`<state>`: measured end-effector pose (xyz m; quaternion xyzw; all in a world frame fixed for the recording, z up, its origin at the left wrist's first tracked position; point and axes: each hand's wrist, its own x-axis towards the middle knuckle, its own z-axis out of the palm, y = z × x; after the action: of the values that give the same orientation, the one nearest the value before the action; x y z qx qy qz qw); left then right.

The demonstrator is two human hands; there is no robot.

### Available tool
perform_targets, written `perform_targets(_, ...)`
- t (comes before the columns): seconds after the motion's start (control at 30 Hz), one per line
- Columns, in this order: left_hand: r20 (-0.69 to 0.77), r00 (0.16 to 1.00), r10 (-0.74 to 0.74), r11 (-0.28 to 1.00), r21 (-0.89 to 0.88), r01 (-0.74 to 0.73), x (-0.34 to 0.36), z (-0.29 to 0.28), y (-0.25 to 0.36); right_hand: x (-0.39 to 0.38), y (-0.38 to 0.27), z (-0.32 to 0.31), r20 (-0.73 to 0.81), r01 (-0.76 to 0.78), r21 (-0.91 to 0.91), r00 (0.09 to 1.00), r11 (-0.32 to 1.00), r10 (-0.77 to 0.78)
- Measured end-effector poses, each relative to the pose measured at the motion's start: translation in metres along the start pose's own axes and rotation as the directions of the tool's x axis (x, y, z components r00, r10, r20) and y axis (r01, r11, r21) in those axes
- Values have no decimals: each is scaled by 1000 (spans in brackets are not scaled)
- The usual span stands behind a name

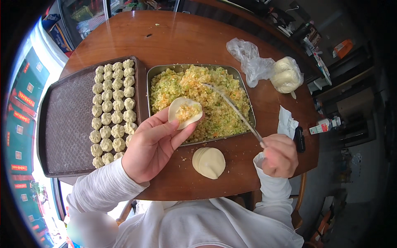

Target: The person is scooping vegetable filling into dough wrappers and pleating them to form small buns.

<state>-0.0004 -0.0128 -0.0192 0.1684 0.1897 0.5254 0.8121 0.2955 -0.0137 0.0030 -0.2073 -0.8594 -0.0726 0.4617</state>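
A person's two bare hands work above a brown worktop (173, 182). The left hand (151, 140), half cupped with fingers beneath and thumb pressed on the near edge, holds a round dough wrapper (180, 102) carrying a mound of filling (188, 111). The right hand (280, 155), slightly blurred, is curled closed around the end of a slender utensil (237, 108), whose tip reaches over the chopped mix (198, 91) in a metal pan (148, 95) just beyond both hands; whether tip and mix touch cannot be told.

The wrapper overhangs the pan's near left part. Left of the left hand, pleated dumplings (118, 106) stand in rows on a dark tray (68, 120); between the hands and nearer the body lies a stack of wrappers (209, 163). Beyond the right hand sits a bag of dough (286, 74).

The risks, as judged: more filling on the wrapper could strain or split thin dough; crumbs on its rim could keep the edges from sealing; a tilt of the left palm could spill the mound; and the left sleeve (109, 182), close beside the nearest dumplings, could brush and flatten them.
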Motion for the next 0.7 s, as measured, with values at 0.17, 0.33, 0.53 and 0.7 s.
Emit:
perform_targets(0.17,-22,993,114,984,141,-110,-3,2,0,-3,6,8,-290,-157,155,937,975,196)
perform_targets(0.33,-56,973,224,947,247,-204,-1,2,3,-4,7,10,-181,-294,289,918,911,354)
perform_targets(0.53,-97,966,239,935,292,-201,-2,-3,-2,-1,3,19,-21,-325,238,940,915,339)
perform_targets(0.7,-99,960,264,935,270,-229,0,-3,-3,1,-3,24,45,-449,290,889,846,456)
